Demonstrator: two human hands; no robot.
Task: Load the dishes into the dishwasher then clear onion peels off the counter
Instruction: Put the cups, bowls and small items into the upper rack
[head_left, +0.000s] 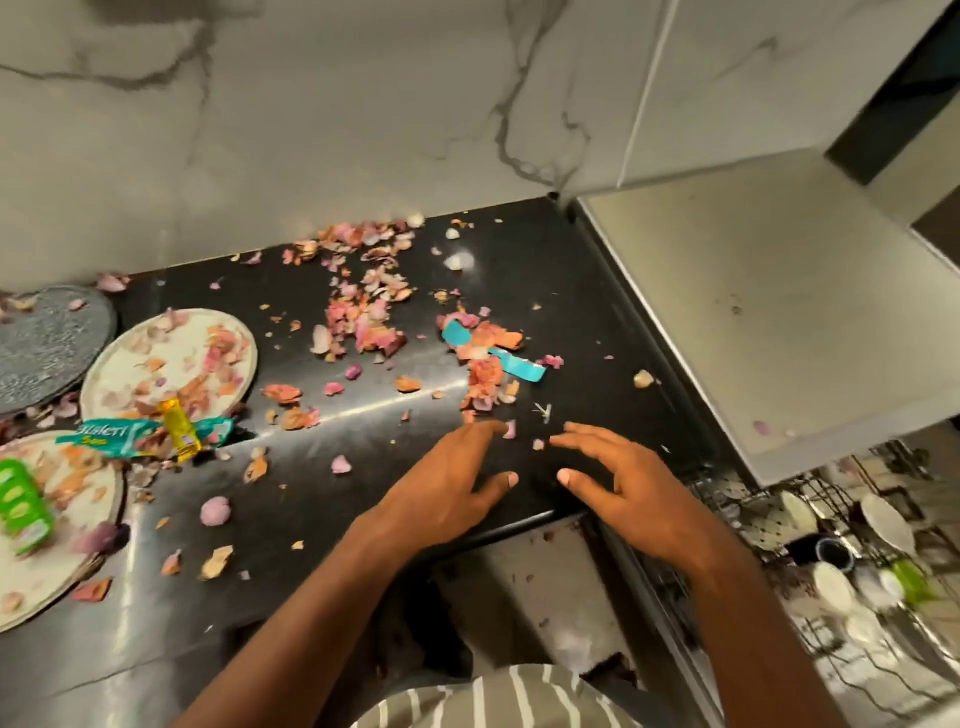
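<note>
Pink and orange onion peels (363, 317) lie scattered over the black counter (571, 291), thickest toward the back wall and around teal wrapper scraps (522, 366). My left hand (447, 483) and my right hand (618, 483) hover side by side just above the counter's front right part, fingers spread and straight, holding nothing. Small peel bits (537, 444) lie between their fingertips. The open dishwasher rack (852, 561) at the lower right holds white plates and bowls.
Two cream plates (171, 364) (57, 525) strewn with peels and a grey plate (47, 343) sit on the counter's left. A teal bottle label (135, 434), a yellow wrapper (179, 428) and a green packet (21, 506) lie there too. A pale appliance top (779, 312) adjoins on the right.
</note>
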